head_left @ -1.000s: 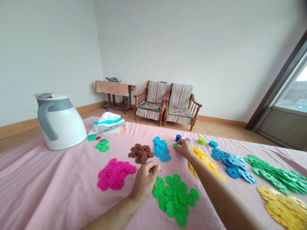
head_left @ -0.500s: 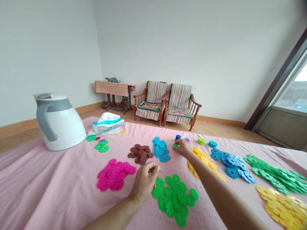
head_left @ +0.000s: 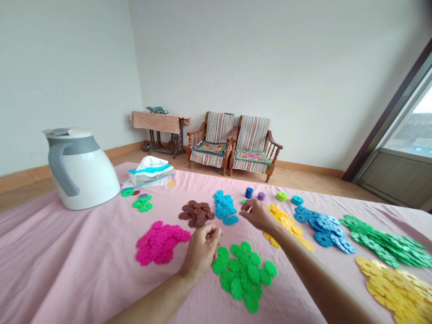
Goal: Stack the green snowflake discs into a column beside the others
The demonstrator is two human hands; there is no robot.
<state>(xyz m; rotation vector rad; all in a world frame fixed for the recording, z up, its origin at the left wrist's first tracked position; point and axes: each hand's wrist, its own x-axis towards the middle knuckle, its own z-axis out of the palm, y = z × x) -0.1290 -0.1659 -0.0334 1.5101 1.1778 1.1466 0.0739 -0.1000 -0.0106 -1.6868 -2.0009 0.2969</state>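
Two chairs (head_left: pixel 234 144) stand at twelve o'clock beyond the pink sheet (head_left: pixel 67 270); left hand (head_left: pixel 200 252) pinched shut, contents hidden; right hand (head_left: pixel 256 215) half-open beside blue discs (head_left: pixel 223 206).

The left fingers (head_left: pixel 212 232) probably hide anything they pinch.

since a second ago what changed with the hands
The right hand has drawn back toward the person, away from the small green plastic disc, and its fingers have loosened. The left hand stays pinched beside the pile of green flower-shaped plastic pieces. The coloured piles on the pink sheet stay as they were.
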